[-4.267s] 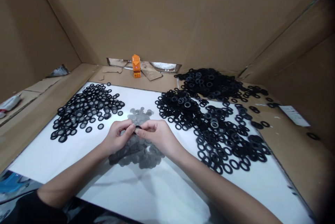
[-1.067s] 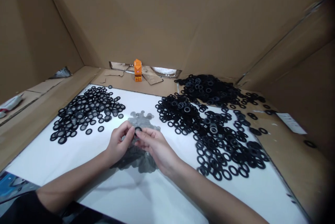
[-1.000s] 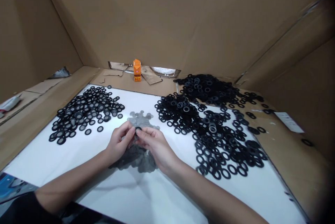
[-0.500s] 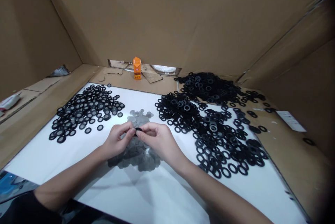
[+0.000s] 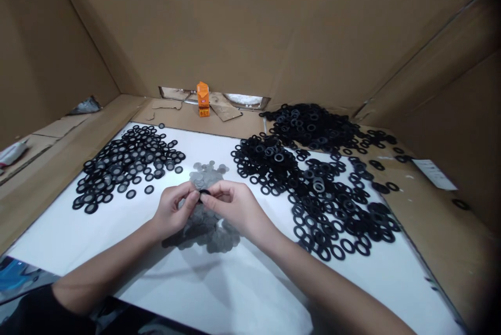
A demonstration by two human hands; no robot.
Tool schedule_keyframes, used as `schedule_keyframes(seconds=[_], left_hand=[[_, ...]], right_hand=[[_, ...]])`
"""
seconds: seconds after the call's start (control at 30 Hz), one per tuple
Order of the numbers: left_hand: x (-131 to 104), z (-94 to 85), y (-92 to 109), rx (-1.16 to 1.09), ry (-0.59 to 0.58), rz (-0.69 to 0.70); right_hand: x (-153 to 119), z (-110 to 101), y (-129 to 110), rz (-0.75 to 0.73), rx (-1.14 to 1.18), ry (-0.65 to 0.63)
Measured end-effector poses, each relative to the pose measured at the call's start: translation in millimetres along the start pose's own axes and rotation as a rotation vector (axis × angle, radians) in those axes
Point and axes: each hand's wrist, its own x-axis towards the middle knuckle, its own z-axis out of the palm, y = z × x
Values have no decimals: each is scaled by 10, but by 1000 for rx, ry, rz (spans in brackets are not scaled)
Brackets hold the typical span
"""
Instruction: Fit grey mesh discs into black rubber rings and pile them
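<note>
Now I have the left hand [image 5: 174, 210] and right hand [image 5: 238, 207] pinching one black ring [image 5: 204, 191] between them; disc-filled rings [image 5: 129, 160] left of them look done, grey discs [image 5: 219, 238] beneath and many bare rings [image 5: 352, 217] rightward look unused.

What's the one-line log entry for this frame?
left hand: pinching black ring | right hand: pinching same ring | under hands: grey discs | left: grey-centred rings | right: open black rings
</note>
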Motion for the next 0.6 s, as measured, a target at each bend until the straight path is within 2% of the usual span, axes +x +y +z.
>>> schedule_keyframes(seconds=[0.07,0.3,0.47,0.6], left_hand=[[12,-6,-6,3,-7,-26],[48,-19,-53,-165,-85,-212],[88,-19,-30,-247,-155,-267],[86,6,-27,-355,-210,-324]], right_hand=[[12,-41,-17,39,23,-57],[36,-91,-39,125,104,-94],[86,-131,25,130,138,-129],[116,-157,64,85,50,-147]])
